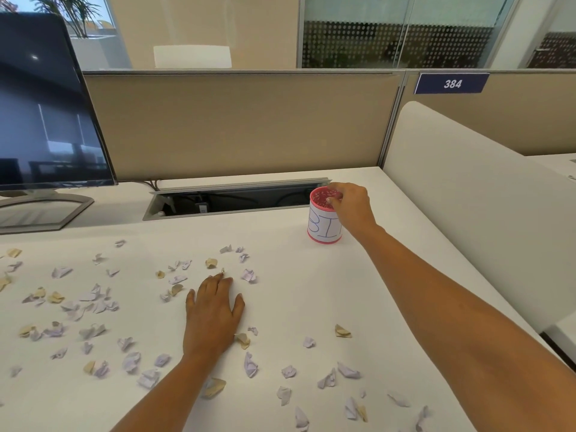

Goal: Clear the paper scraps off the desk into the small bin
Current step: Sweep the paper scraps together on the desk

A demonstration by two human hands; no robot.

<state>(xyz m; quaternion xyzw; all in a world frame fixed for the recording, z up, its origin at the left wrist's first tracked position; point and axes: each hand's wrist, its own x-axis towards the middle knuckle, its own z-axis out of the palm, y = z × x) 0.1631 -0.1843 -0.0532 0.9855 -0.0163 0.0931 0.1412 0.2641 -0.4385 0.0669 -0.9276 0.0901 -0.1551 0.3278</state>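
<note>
Office cubicle: a white desk (311,291) backed by a beige partition (233,120), with a dark monitor (40,104) at far left and an open cable tray (233,201) along the rear edge. The small pink bin (322,226), wrapped in a hand-lettered paper label, stands upright just in front of the tray's right end. Crumpled paper scraps (248,275), lilac and tan, lie scattered over the near and left parts of the desk, well apart from the bin; I judge the clearing barely begun. My right hand (352,207) reaches over the bin's mouth with fingertips curled together above the rim. Whether they pinch a scrap or touch the rim, I cannot tell from this view. My left hand (215,310) lies flat on the desk, fingers straight, grasping nothing, with scraps just beside its fingertips and wrist. The step in hand, as I read it, is a drop into the bin. To do it well I would part the fingers only when they are squarely over the opening, since light paper drifts, and I would avoid knocking the bin toward the tray gap. Raking scraps into a heap with the flat left hand would cut the number of trips.
</note>
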